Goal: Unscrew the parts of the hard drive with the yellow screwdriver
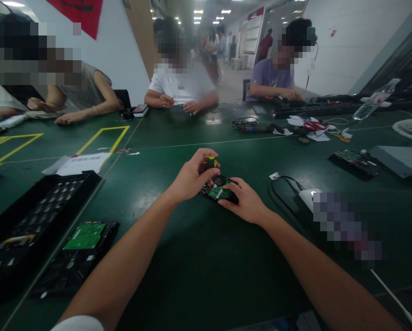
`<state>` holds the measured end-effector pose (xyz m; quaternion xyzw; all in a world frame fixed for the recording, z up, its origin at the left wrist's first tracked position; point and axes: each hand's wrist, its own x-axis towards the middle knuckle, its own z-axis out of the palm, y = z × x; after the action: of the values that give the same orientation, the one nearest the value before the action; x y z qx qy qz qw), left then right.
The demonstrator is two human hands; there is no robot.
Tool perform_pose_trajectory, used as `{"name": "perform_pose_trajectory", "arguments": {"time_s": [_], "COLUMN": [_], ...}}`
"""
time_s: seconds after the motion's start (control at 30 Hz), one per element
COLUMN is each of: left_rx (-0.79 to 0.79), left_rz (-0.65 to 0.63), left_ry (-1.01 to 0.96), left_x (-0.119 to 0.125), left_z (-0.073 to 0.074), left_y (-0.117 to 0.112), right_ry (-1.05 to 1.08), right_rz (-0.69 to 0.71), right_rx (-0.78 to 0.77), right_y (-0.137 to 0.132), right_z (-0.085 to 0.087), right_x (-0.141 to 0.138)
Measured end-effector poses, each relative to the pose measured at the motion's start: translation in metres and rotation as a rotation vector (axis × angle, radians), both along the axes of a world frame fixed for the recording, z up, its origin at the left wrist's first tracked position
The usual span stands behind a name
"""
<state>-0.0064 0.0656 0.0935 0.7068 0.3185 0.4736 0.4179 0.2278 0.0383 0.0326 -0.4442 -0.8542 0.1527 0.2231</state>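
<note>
A small hard drive with a green circuit board lies on the green table in front of me. My left hand is closed around the short black-and-yellow handle of a screwdriver, held upright over the drive's left part. The screwdriver's tip is hidden behind my fingers. Against the drive's right end, my right hand grips it, thumb at the near edge and fingers over the top.
At left are a long black tray and another hard drive. To the right lie a white corded device, partly blurred, another drive and a grey box. A plastic bottle stands tilted farther back. Several people sit across the table.
</note>
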Motion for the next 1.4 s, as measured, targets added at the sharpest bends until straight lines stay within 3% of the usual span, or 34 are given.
{"name": "perform_pose_trajectory", "arguments": {"time_s": [1.4], "left_rx": [0.0], "left_rz": [-0.003], "left_ry": [-0.021], "left_x": [-0.0049], "left_z": [-0.002], "left_y": [0.0051], "right_ry": [-0.015], "right_rz": [0.003], "right_rx": [0.014], "right_y": [0.0031], "right_z": [-0.0036], "right_x": [0.0003]}}
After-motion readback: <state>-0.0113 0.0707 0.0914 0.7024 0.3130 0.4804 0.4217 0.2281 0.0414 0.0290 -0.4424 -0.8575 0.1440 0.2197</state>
